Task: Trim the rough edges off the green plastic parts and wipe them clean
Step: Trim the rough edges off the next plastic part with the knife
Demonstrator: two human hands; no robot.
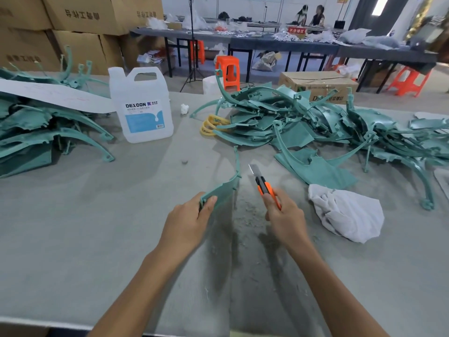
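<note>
My left hand (188, 221) grips a curved green plastic part (227, 188) by its near end, and the part stands on edge over the grey table (85, 227). Its thin arm curls up and away. My right hand (284, 216) holds an orange utility knife (263, 184) with the blade out, pointing away. The blade tip is just right of the part and apart from it. A crumpled white cloth (345, 212) lies to the right of my right hand. Pale shavings (247, 210) are scattered between my hands.
A heap of green parts (315, 127) fills the right back of the table, another heap (36, 127) the left. A clear DEXCON jug (143, 105) stands between them, with yellow rings (212, 125) nearby. Cardboard boxes, orange stools and two seated people are behind.
</note>
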